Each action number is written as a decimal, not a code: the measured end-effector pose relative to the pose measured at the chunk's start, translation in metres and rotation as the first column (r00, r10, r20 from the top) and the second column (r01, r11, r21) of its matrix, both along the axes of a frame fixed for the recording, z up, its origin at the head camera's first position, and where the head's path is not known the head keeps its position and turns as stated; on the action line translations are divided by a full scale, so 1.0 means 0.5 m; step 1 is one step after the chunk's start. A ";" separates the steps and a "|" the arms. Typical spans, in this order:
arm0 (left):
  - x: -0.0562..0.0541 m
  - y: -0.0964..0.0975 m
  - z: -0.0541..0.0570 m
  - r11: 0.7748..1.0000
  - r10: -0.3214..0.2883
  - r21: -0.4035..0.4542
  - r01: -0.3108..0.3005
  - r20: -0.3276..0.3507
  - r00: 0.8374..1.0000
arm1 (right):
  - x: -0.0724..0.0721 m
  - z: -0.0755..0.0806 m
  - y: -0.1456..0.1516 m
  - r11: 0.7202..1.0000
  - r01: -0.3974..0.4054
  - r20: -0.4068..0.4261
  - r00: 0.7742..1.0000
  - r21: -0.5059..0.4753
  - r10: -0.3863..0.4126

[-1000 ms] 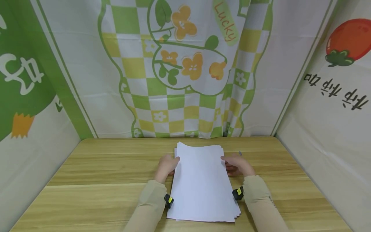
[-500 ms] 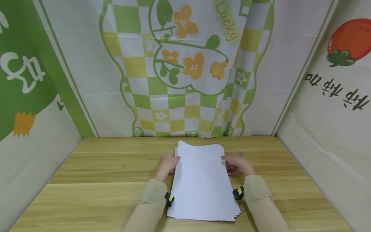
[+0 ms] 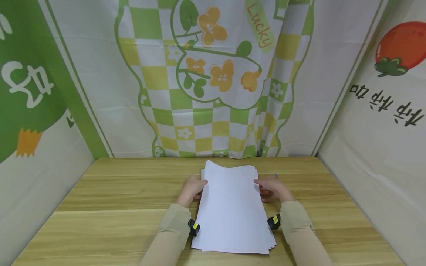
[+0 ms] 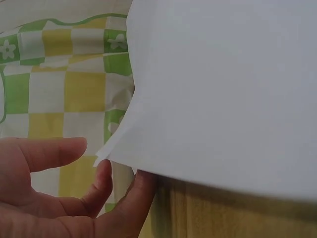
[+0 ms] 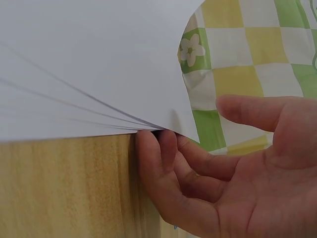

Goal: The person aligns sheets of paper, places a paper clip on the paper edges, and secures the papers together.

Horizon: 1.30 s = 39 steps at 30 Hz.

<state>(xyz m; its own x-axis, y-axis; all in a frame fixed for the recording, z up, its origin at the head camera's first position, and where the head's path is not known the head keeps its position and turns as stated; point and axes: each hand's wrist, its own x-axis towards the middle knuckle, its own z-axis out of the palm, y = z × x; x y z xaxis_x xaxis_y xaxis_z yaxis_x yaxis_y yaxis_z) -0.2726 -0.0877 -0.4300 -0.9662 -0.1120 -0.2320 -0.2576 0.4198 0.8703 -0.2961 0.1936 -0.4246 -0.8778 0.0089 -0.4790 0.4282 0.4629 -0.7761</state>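
A stack of white paper (image 3: 233, 210) stands lengthwise before me, its sheets slightly fanned at the near right corner. The far edge dips in the middle, and its far left corner bends up. My left hand (image 3: 192, 188) holds the left edge near the far end, thumb over the top sheet and fingers bent at the edge. In the left wrist view, those fingertips (image 4: 144, 179) meet the paper from below. My right hand (image 3: 271, 186) holds the opposite edge likewise. The right wrist view shows curled fingers (image 5: 153, 163) under several layered sheets, thumb (image 5: 247, 110) raised apart.
The wooden table (image 3: 116, 192) extends to both sides of the paper. Just beyond my right hand lies a small grey-blue tip (image 3: 276, 176) of something mostly hidden. A checkered green and yellow curtain (image 3: 213, 125) hangs at the far edge, with printed cloth walls left and right.
The paper's far left corner has bent up a little more, and the dip in the far edge is deeper. Both hands have stayed almost in place.
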 end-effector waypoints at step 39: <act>-0.020 0.002 0.005 0.989 -0.036 0.145 0.013 0.159 0.987 | -0.003 -0.001 0.001 1.000 -0.017 0.011 1.000 0.000 0.017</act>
